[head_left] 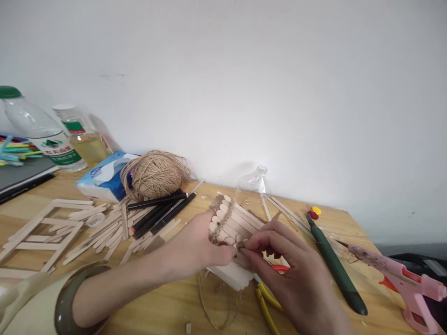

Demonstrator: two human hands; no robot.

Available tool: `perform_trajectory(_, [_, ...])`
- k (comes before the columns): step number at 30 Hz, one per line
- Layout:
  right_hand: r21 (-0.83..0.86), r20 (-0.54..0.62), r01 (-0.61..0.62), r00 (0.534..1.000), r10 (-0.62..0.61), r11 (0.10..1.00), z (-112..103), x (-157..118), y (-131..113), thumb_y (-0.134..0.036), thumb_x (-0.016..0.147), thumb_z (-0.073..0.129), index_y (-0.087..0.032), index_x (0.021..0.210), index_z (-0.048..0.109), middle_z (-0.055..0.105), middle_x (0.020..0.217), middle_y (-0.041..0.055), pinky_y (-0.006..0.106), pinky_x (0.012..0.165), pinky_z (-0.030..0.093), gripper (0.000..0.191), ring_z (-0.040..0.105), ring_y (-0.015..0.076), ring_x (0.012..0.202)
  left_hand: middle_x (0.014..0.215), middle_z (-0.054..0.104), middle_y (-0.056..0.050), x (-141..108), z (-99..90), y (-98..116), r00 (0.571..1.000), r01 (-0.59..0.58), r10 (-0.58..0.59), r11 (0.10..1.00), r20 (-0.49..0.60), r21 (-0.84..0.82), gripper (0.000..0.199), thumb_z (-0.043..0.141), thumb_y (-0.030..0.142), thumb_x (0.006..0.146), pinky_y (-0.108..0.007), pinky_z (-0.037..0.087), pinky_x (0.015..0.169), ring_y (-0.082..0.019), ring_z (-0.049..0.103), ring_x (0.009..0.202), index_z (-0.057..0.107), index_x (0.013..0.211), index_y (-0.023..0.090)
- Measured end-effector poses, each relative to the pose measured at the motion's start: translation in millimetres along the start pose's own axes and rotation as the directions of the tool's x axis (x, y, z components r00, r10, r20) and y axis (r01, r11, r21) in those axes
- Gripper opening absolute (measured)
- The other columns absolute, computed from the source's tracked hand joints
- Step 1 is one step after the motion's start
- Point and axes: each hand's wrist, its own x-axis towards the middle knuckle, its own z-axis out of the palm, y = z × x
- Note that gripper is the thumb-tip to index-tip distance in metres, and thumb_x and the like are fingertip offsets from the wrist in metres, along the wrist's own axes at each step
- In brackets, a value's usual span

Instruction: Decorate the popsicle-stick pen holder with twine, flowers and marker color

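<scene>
Holding the stick piece (244, 222) over mid-table: left hand (206, 244) wrapped around its side, right hand (291, 260) pinched closed at its edge — can't tell on what. Stick rows look joined, twine (228, 214) along part; loose strand (201, 298) below — twine work seems unfinished, loose sticks (104, 232) unused at left.

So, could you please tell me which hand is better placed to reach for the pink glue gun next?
Probably the right hand: it is much nearer the pink glue gun, off to the right, while the left hand grips the craft-stick structure and seems to steady it.
</scene>
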Motion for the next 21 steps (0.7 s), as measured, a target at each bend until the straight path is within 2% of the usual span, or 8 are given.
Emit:
perform_trajectory(8, [0.035, -0.021, -0.024, 0.999, 0.025, 0.999, 2.9, -0.3, -0.4, -0.008, 0.081, 0.056, -0.021, 0.072, 0.057, 0.056, 0.071, -0.0012, 0.023, 0.056, 0.046, 0.015, 0.056, 0.0117, 0.063, 0.075, 0.056, 0.004, 0.5, 1.2, 2.1, 1.000, 0.002, -0.002, 1.000, 0.015, -0.008, 0.026, 0.058, 0.009, 0.064, -0.021, 0.039, 0.064, -0.011, 0.048, 0.070, 0.056, 0.089, 0.015])
perform_trajectory(13, [0.074, -0.088, -0.024, 0.996, 0.031, 0.997, 6.6, -0.4, 1.7, -0.008, 0.079, 0.055, -0.021, 0.070, 0.056, 0.055, 0.069, -0.0019, 0.022, 0.053, 0.043, 0.016, 0.053, 0.0116, 0.061, 0.071, 0.052, 0.006, -0.3, 2.0, 2.4, 1.000, -0.008, 0.008, 1.000, -0.006, 0.015, 0.024, 0.058, 0.008, 0.063, -0.019, 0.036, 0.058, -0.008, 0.045, 0.064, 0.055, 0.086, 0.016])
perform_trajectory(17, [0.053, -0.029, -0.056, 0.998, 0.058, 0.997, 3.1, 1.7, -1.2, -0.008, 0.078, 0.056, -0.021, 0.068, 0.057, 0.056, 0.068, -0.0017, 0.022, 0.052, 0.042, 0.016, 0.054, 0.0113, 0.061, 0.072, 0.052, 0.006, -1.0, 2.5, 0.9, 1.000, -0.006, 0.006, 1.000, -0.006, 0.020, 0.026, 0.058, 0.009, 0.063, -0.020, 0.038, 0.060, -0.009, 0.046, 0.066, 0.056, 0.088, 0.016])
perform_trajectory(21, [0.019, 0.038, -0.110, 0.993, 0.109, 0.994, 0.2, 2.9, -5.1, -0.010, 0.079, 0.055, -0.021, 0.069, 0.056, 0.057, 0.069, -0.0006, 0.023, 0.054, 0.043, 0.014, 0.055, 0.0124, 0.063, 0.079, 0.059, 0.001, -0.9, 3.4, -2.2, 0.998, 0.023, -0.021, 0.999, -0.053, 0.040, 0.028, 0.060, 0.016, 0.065, -0.026, 0.043, 0.068, -0.015, 0.053, 0.075, 0.055, 0.093, 0.015])
